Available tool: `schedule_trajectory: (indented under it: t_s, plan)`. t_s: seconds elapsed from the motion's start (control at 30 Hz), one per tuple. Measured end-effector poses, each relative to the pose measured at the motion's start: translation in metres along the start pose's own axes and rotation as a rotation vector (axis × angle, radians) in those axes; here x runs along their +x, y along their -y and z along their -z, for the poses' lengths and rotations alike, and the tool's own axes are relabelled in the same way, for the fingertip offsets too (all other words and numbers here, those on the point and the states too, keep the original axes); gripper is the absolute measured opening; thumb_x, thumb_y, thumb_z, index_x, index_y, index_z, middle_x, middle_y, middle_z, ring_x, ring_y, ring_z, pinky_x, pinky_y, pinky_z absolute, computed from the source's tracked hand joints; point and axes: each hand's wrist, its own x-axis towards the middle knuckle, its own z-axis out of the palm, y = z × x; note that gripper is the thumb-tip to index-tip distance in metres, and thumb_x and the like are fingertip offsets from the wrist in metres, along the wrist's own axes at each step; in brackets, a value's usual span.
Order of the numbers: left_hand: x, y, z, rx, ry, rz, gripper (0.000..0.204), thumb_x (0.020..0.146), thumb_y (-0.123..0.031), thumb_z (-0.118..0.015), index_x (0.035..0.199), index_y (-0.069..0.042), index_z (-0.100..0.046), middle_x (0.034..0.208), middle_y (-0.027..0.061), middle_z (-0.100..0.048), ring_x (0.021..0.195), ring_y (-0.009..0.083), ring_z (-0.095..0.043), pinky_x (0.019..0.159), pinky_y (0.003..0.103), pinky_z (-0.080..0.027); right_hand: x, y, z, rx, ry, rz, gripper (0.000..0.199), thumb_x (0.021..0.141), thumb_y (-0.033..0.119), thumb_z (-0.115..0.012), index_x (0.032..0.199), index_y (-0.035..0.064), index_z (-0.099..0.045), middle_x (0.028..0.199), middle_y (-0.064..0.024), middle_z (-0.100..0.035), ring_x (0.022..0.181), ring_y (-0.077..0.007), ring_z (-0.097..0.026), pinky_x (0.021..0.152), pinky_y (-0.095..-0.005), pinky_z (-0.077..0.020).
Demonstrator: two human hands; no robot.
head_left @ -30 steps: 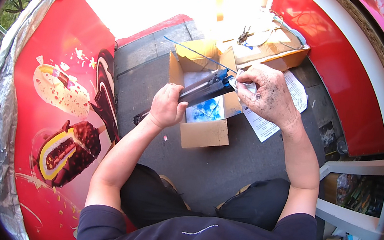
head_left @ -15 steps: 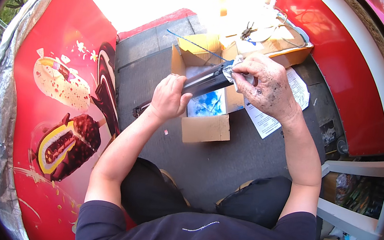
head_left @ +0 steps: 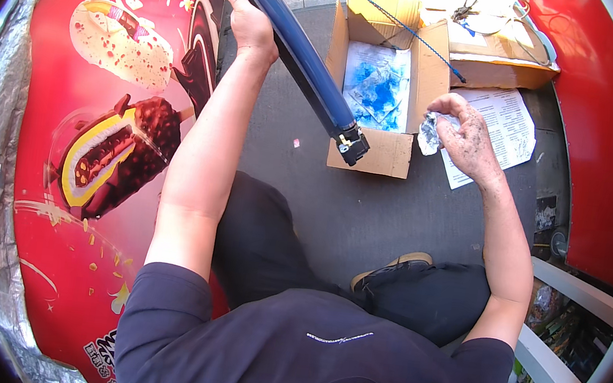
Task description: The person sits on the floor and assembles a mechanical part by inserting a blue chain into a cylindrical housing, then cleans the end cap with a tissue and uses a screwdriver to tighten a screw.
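My left hand (head_left: 252, 26) grips a long black drum cartridge (head_left: 300, 53) with a shiny dark-blue roller along it. The cartridge slants from the upper left down to its near end, which hangs just before the open cardboard box. In my right hand (head_left: 469, 141), closed in a pinch, is a crumpled white tissue (head_left: 428, 134). Dark smudges cover that hand. It hovers to the right of the box, over printed sheets, apart from the cartridge. The cardboard box (head_left: 369, 153) has white paper stained bright blue (head_left: 377, 85) inside.
A twisted blue cord (head_left: 397, 23) crosses above the box. Behind it sits a second carton (head_left: 497, 73) with cable on top. Printed sheets (head_left: 509, 132) lie on the dark floor at right. A red panel with ice-cream pictures (head_left: 46, 129) stands left, white shelving (head_left: 570, 289) right.
My right hand with the tissue has come away from the cartridge, moving right and down. My left hand has swung the cartridge so its near end points down to the right.
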Motion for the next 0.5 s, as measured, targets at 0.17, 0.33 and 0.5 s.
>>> schedule_trajectory:
  t_s: [0.17,0.33,0.5]
  plan:
    - [0.015,0.013,0.005,-0.244,0.092,0.195,0.064,0.106,-0.057,-0.018,0.097,-0.009,-0.060,0.087,0.0063,-0.065,0.082,0.0238,-0.063,0.079,0.040,-0.055,-0.006,-0.013,-0.014,0.036,0.139,-0.122,0.035,0.091,0.020,-0.043,0.090,0.0008,-0.072,0.090,-0.0124,-0.073,0.090,-0.0215,-0.068,0.085,-0.0359,-0.0522]
    - [0.030,0.028,0.015,-0.478,0.192,0.298,0.064,0.103,-0.060,-0.020,0.097,-0.008,-0.058,0.077,0.0101,-0.059,0.069,0.0279,-0.059,0.064,0.043,-0.054,-0.013,-0.006,-0.016,0.099,0.192,-0.076,0.042,0.096,0.034,-0.052,0.092,-0.0018,-0.072,0.086,-0.0108,-0.072,0.084,-0.0191,-0.067,0.080,-0.0341,-0.0516]
    - [0.036,0.032,0.027,-0.660,0.378,0.459,0.053,0.102,-0.046,-0.025,0.086,-0.004,-0.052,0.070,0.0151,-0.054,0.066,0.0302,-0.053,0.062,0.043,-0.048,-0.025,0.020,-0.010,0.290,0.288,-0.134,0.042,0.098,0.035,-0.060,0.103,-0.0048,-0.071,0.085,-0.0065,-0.071,0.084,-0.0111,-0.063,0.078,-0.0300,-0.0508]
